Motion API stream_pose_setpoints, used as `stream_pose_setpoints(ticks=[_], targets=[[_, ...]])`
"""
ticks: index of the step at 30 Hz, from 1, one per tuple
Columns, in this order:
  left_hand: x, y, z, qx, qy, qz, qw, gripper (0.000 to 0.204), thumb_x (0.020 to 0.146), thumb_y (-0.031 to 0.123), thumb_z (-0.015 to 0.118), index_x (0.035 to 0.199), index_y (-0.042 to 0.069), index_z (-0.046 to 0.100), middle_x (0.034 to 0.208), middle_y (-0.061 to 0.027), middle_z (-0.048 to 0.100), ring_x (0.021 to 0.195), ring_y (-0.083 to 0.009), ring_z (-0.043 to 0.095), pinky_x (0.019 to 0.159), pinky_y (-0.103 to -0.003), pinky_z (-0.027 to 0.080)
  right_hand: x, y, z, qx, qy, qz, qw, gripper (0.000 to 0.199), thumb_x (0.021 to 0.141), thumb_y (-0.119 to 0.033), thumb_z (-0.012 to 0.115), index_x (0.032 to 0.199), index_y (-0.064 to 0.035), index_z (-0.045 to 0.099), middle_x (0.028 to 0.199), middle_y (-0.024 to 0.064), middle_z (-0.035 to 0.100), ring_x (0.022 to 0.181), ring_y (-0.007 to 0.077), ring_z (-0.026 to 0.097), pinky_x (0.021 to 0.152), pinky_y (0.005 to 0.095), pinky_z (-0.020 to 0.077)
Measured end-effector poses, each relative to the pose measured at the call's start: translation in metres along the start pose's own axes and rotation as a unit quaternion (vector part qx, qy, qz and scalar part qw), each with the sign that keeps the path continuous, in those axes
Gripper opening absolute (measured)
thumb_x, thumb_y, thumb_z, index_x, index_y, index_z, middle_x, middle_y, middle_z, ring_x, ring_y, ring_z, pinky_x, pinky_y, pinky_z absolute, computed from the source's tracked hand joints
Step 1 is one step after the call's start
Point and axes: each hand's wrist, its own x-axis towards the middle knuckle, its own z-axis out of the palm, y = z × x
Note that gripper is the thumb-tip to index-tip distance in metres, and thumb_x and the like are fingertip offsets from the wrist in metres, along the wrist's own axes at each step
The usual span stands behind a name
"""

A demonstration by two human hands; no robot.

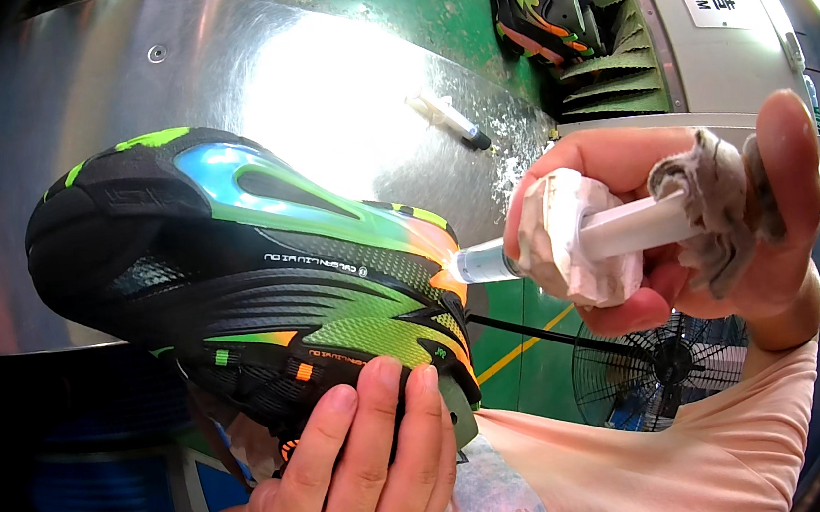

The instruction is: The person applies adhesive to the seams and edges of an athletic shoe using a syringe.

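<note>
A black, green and orange sneaker (321,265) lies on its side, its toe to the left and its sole edge upward. My left hand (367,460) grips it at the heel and collar, fingers on the outer side and the thumb mostly hidden. In my right hand (785,207) is a syringe (617,229), its flange wrapped in white padding and its plunger end in grey cloth. The clear barrel points left. Its front end meets the orange sole edge at the heel, where the tip is lost in glare.
Behind the sneaker stretches a shiny metal table (131,75). A capped syringe or marker-like tube (451,122) lies on it beside white crumbs. Another sneaker (544,12) stands at a machine opening with green flaps (617,84). A black fan (671,358) is below my right hand.
</note>
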Motion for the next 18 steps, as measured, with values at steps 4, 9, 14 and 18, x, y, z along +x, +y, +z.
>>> stream_pose_setpoints(ticks=[4, 9, 14, 18], targets=[[0.001, 0.003, 0.001, -0.011, 0.017, -0.024, 1.000, 0.013, 0.082, 0.006, 0.055, 0.084, 0.003, 0.068, 0.096, -0.0080, 0.067, 0.093, -0.0260, 0.066, 0.084, -0.036, 0.051, 0.002, -0.020, 0.010, -0.050, 0.011, 0.048, 0.998, 0.123, 0.062, -0.095, 0.010, 0.104, 0.0143, 0.048, 0.085, 0.0155, 0.055, 0.071, 0.0168, 0.051, 0.062, 0.0256, 0.0425], [0.007, 0.006, 0.001, -0.018, 0.019, -0.047, 0.999, 0.012, 0.081, 0.005, 0.056, 0.082, 0.003, 0.068, 0.093, -0.0078, 0.067, 0.092, -0.0264, 0.066, 0.084, -0.036, 0.051, 0.008, -0.046, 0.024, -0.023, 0.066, 0.151, 0.986, 0.127, 0.056, -0.098, 0.016, 0.104, 0.0157, 0.047, 0.083, 0.0150, 0.054, 0.068, 0.0143, 0.051, 0.054, 0.0212, 0.0408], [0.013, 0.008, -0.001, -0.018, 0.011, -0.061, 0.998, 0.011, 0.081, 0.004, 0.057, 0.080, 0.002, 0.067, 0.092, -0.0085, 0.067, 0.090, -0.0264, 0.066, 0.081, -0.035, 0.052, 0.004, -0.047, 0.028, 0.034, 0.088, 0.182, 0.979, 0.131, 0.050, -0.100, 0.024, 0.105, 0.0171, 0.046, 0.080, 0.0129, 0.054, 0.061, 0.0094, 0.048, 0.051, 0.0173, 0.0390], [0.017, 0.010, -0.001, -0.032, 0.012, -0.063, 0.997, 0.009, 0.081, 0.004, 0.058, 0.079, 0.000, 0.066, 0.090, -0.0106, 0.067, 0.087, -0.0265, 0.066, 0.077, -0.035, 0.053, -0.006, -0.039, 0.035, -0.029, 0.118, 0.148, 0.982, 0.130, 0.049, -0.098, 0.031, 0.108, 0.0166, 0.046, 0.086, 0.0144, 0.055, 0.064, 0.0095, 0.049, 0.053, 0.0177, 0.0403]])
